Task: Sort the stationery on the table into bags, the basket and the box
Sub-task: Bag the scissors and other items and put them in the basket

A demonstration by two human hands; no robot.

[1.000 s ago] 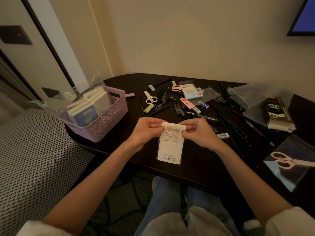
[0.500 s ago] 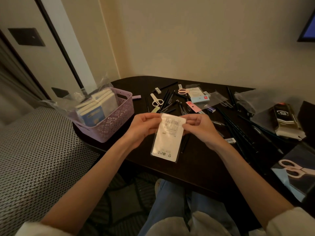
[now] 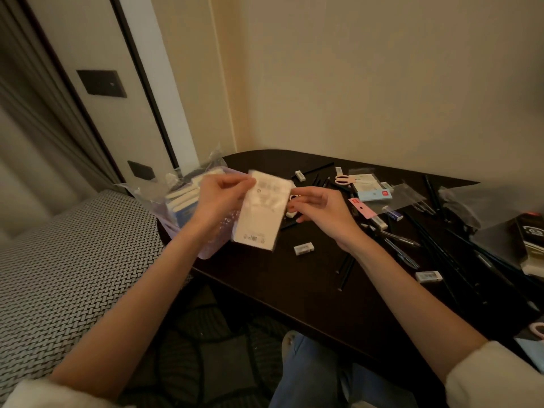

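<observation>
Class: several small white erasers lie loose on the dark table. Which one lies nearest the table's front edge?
The eraser at the right, beside the black pencils. The eraser below the right hand and the one at the back lie farther in.

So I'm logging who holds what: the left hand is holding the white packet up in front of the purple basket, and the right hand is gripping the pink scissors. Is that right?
Not quite. In the head view the left hand does hold the white packet up in front of the purple basket, but the right hand is not gripping the pink scissors; they lie on the table beyond it.
</observation>
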